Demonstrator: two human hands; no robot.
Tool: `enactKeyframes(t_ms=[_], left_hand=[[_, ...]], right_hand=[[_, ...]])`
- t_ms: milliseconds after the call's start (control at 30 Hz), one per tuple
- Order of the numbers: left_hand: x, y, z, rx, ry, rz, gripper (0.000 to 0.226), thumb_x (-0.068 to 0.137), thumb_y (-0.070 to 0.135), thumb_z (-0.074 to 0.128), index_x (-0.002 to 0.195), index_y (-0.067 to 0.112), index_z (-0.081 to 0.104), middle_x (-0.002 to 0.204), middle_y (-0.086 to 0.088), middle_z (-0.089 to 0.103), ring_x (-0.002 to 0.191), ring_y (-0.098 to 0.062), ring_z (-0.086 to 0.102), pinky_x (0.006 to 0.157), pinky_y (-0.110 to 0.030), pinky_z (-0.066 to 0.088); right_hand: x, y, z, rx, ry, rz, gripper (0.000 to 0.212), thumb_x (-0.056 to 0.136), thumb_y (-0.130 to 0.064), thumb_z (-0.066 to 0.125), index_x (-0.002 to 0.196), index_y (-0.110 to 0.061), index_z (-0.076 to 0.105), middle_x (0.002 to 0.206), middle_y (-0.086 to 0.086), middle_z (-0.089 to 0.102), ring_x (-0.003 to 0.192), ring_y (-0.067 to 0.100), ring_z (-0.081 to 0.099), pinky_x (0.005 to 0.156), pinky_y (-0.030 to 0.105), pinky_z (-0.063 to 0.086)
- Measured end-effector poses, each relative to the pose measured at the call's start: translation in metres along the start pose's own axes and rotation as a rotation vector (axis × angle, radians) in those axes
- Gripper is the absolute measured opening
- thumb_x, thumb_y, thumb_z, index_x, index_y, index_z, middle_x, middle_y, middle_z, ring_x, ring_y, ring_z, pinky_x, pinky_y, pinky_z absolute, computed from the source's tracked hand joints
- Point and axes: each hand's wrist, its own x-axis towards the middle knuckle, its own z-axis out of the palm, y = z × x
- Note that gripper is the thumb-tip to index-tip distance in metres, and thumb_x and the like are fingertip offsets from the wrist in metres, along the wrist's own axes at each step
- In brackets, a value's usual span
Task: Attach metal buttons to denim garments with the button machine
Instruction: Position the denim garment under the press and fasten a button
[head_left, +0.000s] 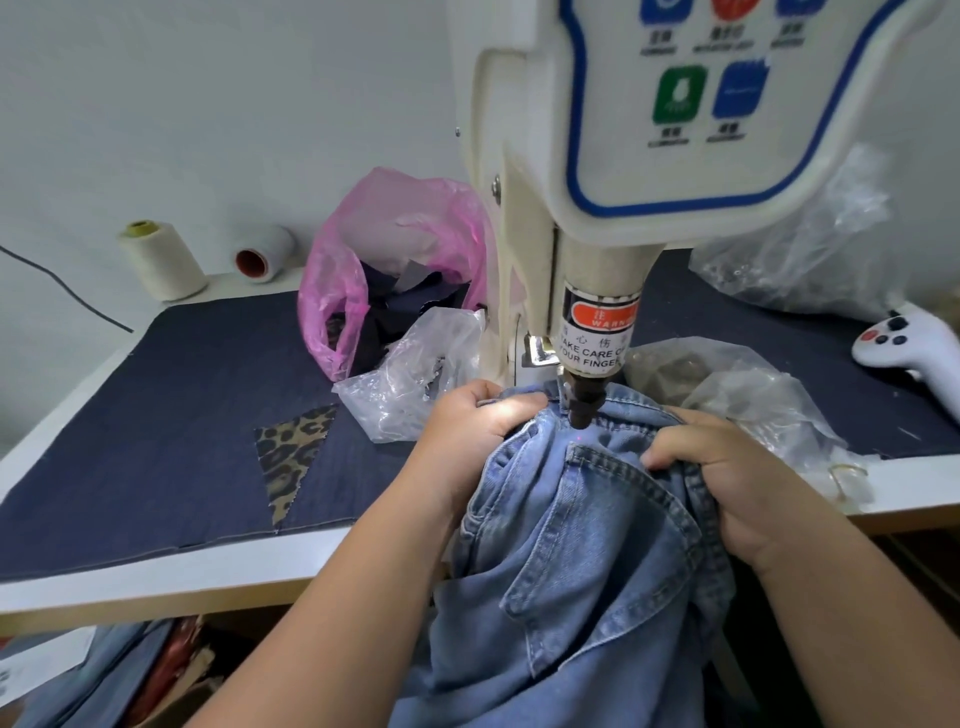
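Nearest, the denim garment (582, 545) hangs off the table's (156, 577) near edge, its top bunched under the button machine (597, 208). The left hand (467, 426) and right hand (727, 467) each clench a fold on either side of the punch (581, 410), likely to stretch the cloth flat where the red dot marks the spot. Beyond lie plastic bags (415, 374).

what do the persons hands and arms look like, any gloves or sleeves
Both arms are bare as far up as the view shows: no sleeves in sight. The left hand and right hand wear no gloves, and no rings, watch, bracelets or markings show on the fingers or wrists. The fingers look short and rounded. Anything worn above the forearms is out of frame.
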Motion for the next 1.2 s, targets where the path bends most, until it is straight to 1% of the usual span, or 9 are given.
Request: enactKeyframes(t_ms=[100,233,333,467,567,667,967,1100,1200], left_hand=[[-0.005,0.000,-0.001,0.020,-0.007,0.023,0.032,0.081,0.036,0.080,0.100,0.015,0.066,0.095,-0.005,0.077,0.073,-0.007,0.072,0.063,-0.020,0.055],[-0.017,-0.003,-0.009,0.099,-0.155,0.064,0.070,0.053,0.057,0.084,0.115,0.036,0.059,0.120,0.000,0.069,0.109,-0.015,0.067,0.094,-0.036,0.052],[-0.018,-0.008,-0.014,0.029,-0.229,0.039,0.071,0.047,0.034,0.091,0.111,0.038,0.060,0.114,-0.009,0.073,0.097,-0.031,0.074,0.090,-0.050,0.057],[-0.016,-0.009,-0.009,0.000,-0.115,0.058,0.064,0.048,0.028,0.085,0.109,0.032,0.063,0.115,-0.016,0.070,0.095,-0.037,0.073,0.092,-0.058,0.055],[-0.016,-0.008,-0.002,-0.024,-0.049,0.077,0.057,0.052,0.021,0.082,0.106,0.027,0.064,0.108,-0.022,0.071,0.094,-0.043,0.071,0.088,-0.060,0.056],[-0.015,-0.006,0.001,-0.005,-0.006,0.095,0.046,0.057,0.018,0.078,0.100,0.027,0.066,0.102,-0.024,0.072,0.079,-0.031,0.071,0.084,-0.051,0.058],[-0.010,-0.006,0.007,-0.022,0.079,0.124,0.042,0.056,0.016,0.073,0.097,0.022,0.067,0.101,-0.015,0.074,0.092,-0.037,0.072,0.085,-0.053,0.059],[-0.008,-0.007,0.006,-0.055,0.088,0.125,0.038,0.056,0.013,0.072,0.093,0.021,0.069,0.087,-0.012,0.076,0.075,-0.026,0.071,0.078,-0.048,0.059],[-0.007,-0.008,0.005,-0.069,0.077,0.108,0.038,0.057,0.012,0.072,0.094,0.019,0.070,0.093,-0.018,0.075,0.075,-0.025,0.069,0.079,-0.049,0.059]], right_hand=[[-0.001,0.000,0.001,0.031,0.030,0.001,0.063,0.053,0.003,0.054,0.112,0.024,0.047,0.094,0.032,0.061,0.079,0.037,0.061,0.067,0.039,0.056],[-0.002,-0.002,0.006,0.114,0.035,0.012,0.053,0.062,0.009,0.048,0.113,0.021,0.053,0.086,0.029,0.062,0.067,0.033,0.064,0.061,0.036,0.058],[0.000,-0.001,0.007,0.173,0.021,0.024,0.045,0.071,0.012,0.043,0.114,0.017,0.058,0.081,0.025,0.066,0.066,0.030,0.063,0.061,0.034,0.058],[-0.003,-0.001,0.005,0.192,-0.048,0.021,0.033,0.066,0.003,0.051,0.090,0.003,0.073,0.076,0.020,0.071,0.063,0.027,0.069,0.059,0.033,0.059],[-0.007,-0.001,0.000,0.175,-0.210,0.006,0.054,0.062,-0.010,0.074,0.114,0.003,0.069,0.109,0.028,0.070,0.093,0.036,0.070,0.080,0.042,0.059],[-0.008,-0.001,-0.005,0.004,-0.317,0.013,0.083,0.047,-0.013,0.094,0.123,-0.003,0.063,0.120,0.027,0.067,0.106,0.042,0.067,0.083,0.043,0.058],[-0.008,0.000,0.004,-0.097,-0.265,-0.025,0.046,0.063,0.003,0.072,0.108,-0.009,0.073,0.117,0.025,0.069,0.107,0.042,0.067,0.085,0.044,0.058],[-0.009,0.002,0.007,-0.106,-0.239,-0.078,0.040,0.068,-0.002,0.071,0.106,-0.011,0.074,0.113,0.023,0.071,0.104,0.039,0.069,0.081,0.040,0.059],[-0.010,0.002,0.007,-0.050,-0.279,-0.094,0.039,0.071,-0.001,0.069,0.109,-0.010,0.074,0.113,0.022,0.071,0.101,0.035,0.071,0.077,0.035,0.058]])
